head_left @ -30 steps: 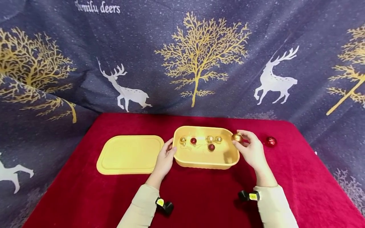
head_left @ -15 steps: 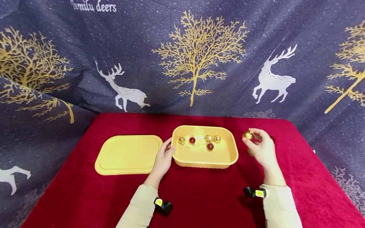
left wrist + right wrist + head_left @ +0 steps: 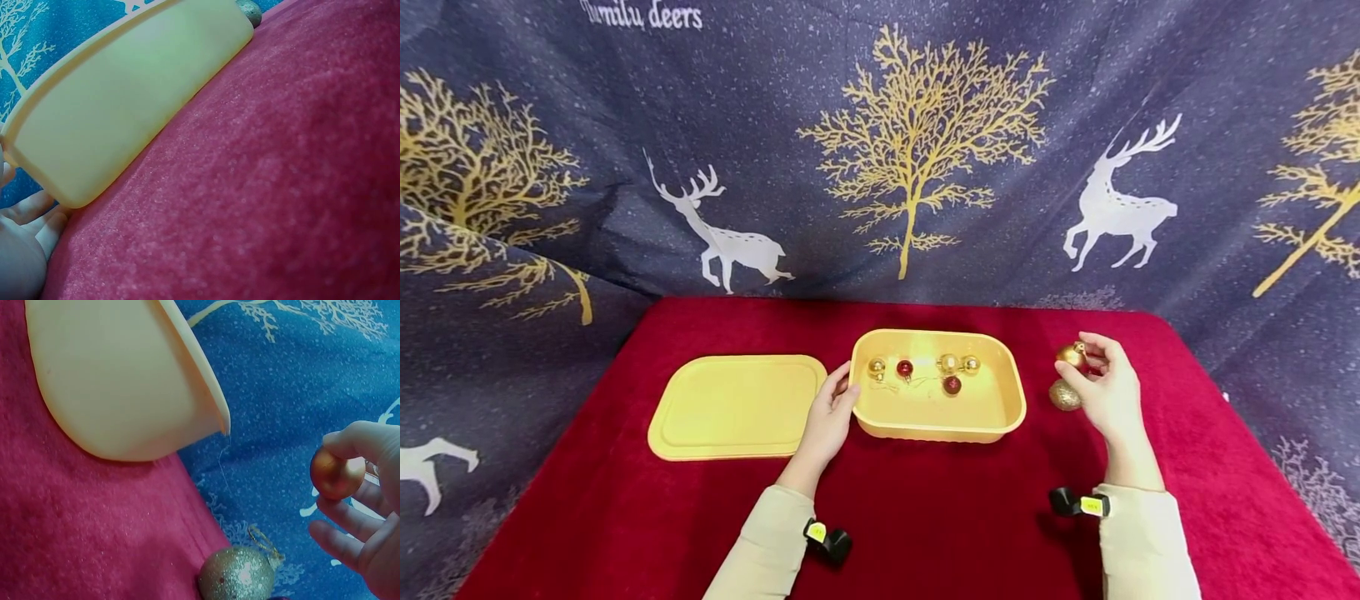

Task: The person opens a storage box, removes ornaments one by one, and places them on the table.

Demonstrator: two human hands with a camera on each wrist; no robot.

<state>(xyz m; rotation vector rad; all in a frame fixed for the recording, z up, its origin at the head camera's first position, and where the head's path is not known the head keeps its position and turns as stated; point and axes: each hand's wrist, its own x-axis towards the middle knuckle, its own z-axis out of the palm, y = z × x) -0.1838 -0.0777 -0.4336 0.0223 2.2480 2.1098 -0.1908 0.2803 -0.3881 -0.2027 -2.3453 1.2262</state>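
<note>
A yellow box (image 3: 1011, 408) sits open on the red cloth, with several small gold and red balls inside along its far side. My left hand (image 3: 842, 385) rests against the box's left end, fingers fairly straight along the wall (image 3: 125, 106). Right of the box, my right hand (image 3: 1078, 358) pinches a smooth gold ball (image 3: 1070, 356) between thumb and fingertips, just above the cloth. In the right wrist view the gold ball (image 3: 334, 474) sits at the fingertips (image 3: 350, 440). A glittery gold ball (image 3: 1064, 395) lies on the cloth below it, beside the hand.
The box's yellow lid (image 3: 737, 406) lies flat to the left of the box. A dark blue curtain (image 3: 880, 150) with trees and deer hangs behind the table. Bare red cloth (image 3: 940, 517) stretches in front of the box.
My right hand has carried the gold ball from the box's right rim rightward, out over the cloth. The red ball on the right is now hidden behind that hand. The left hand stayed.
</note>
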